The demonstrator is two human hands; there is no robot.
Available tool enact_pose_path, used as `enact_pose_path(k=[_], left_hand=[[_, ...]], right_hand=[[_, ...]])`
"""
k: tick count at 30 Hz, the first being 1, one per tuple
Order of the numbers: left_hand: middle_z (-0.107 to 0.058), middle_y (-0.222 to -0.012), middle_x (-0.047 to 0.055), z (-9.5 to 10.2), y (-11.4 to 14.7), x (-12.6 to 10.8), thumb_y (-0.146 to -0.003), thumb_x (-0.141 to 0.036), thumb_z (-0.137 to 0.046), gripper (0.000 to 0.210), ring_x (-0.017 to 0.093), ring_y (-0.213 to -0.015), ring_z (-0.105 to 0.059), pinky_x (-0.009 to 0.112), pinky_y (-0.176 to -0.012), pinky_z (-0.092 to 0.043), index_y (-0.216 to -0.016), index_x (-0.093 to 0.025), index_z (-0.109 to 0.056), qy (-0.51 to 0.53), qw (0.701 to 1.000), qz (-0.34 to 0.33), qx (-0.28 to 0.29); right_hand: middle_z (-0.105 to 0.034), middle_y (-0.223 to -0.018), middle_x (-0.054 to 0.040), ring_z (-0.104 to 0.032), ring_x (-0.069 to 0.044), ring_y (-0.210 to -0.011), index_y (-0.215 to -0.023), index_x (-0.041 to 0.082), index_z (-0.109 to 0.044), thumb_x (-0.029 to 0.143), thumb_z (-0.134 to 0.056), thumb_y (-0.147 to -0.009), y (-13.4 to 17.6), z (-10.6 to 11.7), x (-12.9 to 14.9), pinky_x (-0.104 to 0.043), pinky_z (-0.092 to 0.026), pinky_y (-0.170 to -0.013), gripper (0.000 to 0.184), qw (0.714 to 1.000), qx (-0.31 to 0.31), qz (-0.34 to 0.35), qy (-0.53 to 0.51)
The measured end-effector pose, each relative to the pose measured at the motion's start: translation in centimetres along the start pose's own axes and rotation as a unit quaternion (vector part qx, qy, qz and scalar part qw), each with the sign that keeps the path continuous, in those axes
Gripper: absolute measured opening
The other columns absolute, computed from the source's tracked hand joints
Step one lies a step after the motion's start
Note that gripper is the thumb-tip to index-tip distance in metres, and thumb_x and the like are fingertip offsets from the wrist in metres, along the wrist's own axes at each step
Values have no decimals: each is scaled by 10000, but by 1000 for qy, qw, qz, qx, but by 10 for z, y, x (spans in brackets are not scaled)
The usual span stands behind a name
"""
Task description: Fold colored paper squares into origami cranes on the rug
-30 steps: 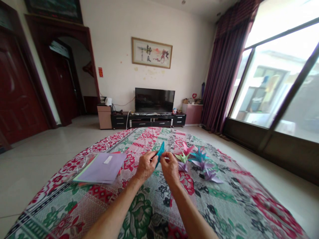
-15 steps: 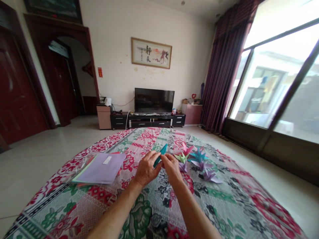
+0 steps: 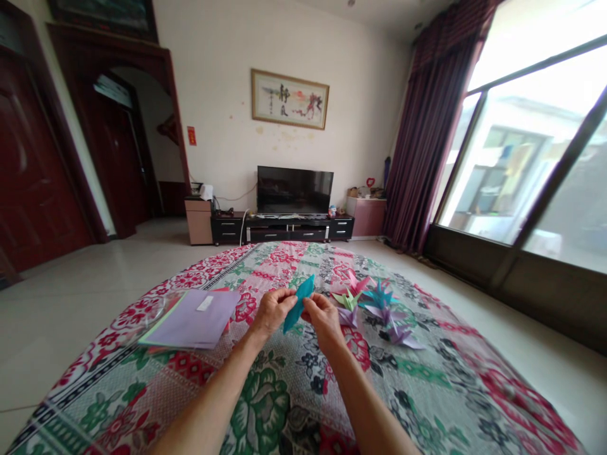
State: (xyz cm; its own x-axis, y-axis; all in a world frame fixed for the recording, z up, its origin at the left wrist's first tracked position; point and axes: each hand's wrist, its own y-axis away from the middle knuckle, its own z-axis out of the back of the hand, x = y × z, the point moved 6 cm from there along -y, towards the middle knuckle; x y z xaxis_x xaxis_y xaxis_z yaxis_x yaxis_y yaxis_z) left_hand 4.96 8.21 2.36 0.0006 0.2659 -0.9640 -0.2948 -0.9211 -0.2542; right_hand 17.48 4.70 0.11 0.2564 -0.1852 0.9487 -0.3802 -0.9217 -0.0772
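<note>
A folded piece of blue origami paper (image 3: 300, 304), narrow and pointed at both ends, is held up above the table between my hands. My left hand (image 3: 274, 313) pinches its left edge with thumb and fingers. On the opposite edge, the thumb and fingertips of my right hand (image 3: 324, 319) are closed. Several folded paper cranes lie just right of my right hand: a green one (image 3: 348, 300), a pink one (image 3: 356, 282), a blue one (image 3: 380, 294) and purple ones (image 3: 402, 335).
A stack of coloured paper sheets, purple on top (image 3: 192, 322), lies at the left with a small white slip (image 3: 205, 303) on it. Clear plastic wrapping (image 3: 152, 316) sits beside the stack. A flowered cloth (image 3: 265, 404) covers the round table. A television (image 3: 294, 191) stands beyond.
My left hand has shifted left and its fingers no longer cover the blue paper. The paper now shows a wider face, tipped slightly left, with a hand at each side.
</note>
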Motion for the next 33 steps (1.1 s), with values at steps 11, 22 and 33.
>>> enact_pose_path(k=[11, 22, 33], left_hand=[[-666, -663, 23, -6, 4, -7, -682, -384, -621, 278, 151, -584, -584, 244, -557, -449, -811, -147, -687, 14, 1000, 2, 4], [-676, -663, 35, -8, 9, 5, -586, -316, -715, 306, 149, -599, -604, 281, -604, -479, -827, -130, -682, 212, 963, 134, 96], [-688, -683, 46, -6, 8, 6, -603, -283, -679, 270, 159, -627, -621, 278, -621, -466, -821, -123, -691, 221, 960, 138, 101]], right_hand=[[-622, -686, 10, -547, -109, -559, -787, 164, -608, 426, -740, -545, 3, -3, 2, -262, -478, -589, 380, 998, 47, -4, -29], [-618, -673, 25, -542, -94, -564, -769, 172, -613, 366, -762, -575, 9, -4, 10, -244, -462, -613, 312, 988, 146, -32, -49], [-604, -652, 32, -528, -94, -553, -742, 181, -613, 389, -757, -567, 11, -7, 15, -240, -455, -602, 307, 987, 156, -16, -36]])
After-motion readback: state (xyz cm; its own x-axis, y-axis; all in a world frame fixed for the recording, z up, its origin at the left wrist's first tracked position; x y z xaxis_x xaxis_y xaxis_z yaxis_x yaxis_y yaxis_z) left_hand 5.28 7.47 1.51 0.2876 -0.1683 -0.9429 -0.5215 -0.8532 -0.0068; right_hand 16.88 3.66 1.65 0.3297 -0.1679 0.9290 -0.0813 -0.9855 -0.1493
